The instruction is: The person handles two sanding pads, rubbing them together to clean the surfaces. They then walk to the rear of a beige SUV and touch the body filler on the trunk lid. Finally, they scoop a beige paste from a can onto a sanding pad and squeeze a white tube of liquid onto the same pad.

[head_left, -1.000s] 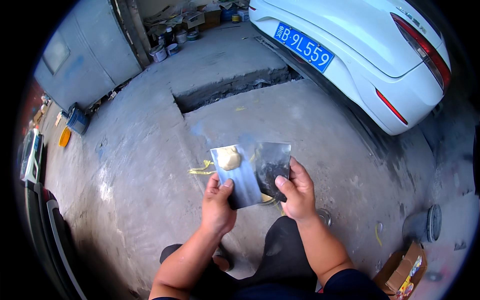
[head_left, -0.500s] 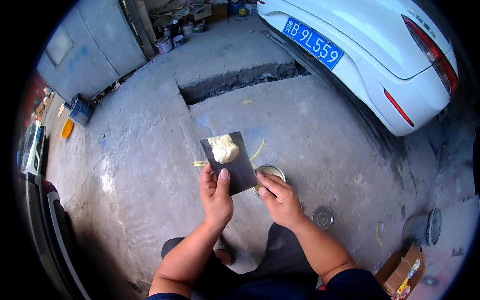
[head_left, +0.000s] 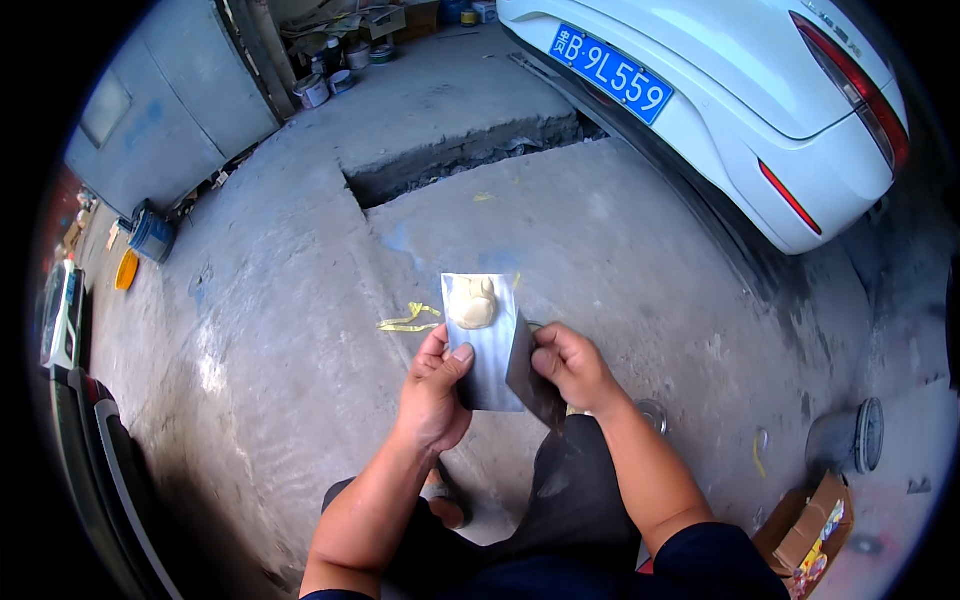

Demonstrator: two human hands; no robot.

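Note:
My left hand [head_left: 434, 388] grips a flat, rectangular grey putty plate [head_left: 490, 378], thumb on its face and fingers behind. A lump of cream-coloured putty [head_left: 473, 303] sits on the upper part of the plate, which shines in the light. In my right hand [head_left: 578, 368] is a thin dark spreader [head_left: 531, 378], pinched at its side and tilted. Its edge lies along the right side of the plate; whether they touch I cannot tell. The open tin on the floor is mostly hidden behind my right hand and the spreader.
A round metal lid [head_left: 653, 416] lies beside my right forearm. Yellow tape strips [head_left: 410, 322] are on the concrete floor. Ahead is a sunken pit [head_left: 450, 168]; a white car [head_left: 700, 90] stands at far right. A grey bucket [head_left: 838, 438] and cardboard box [head_left: 808, 535] are at lower right.
The plate has turned more upright and shifted right, now catching the light. My right hand has moved slightly right and up, and the dark spreader in it now shows. The putty looks rounder.

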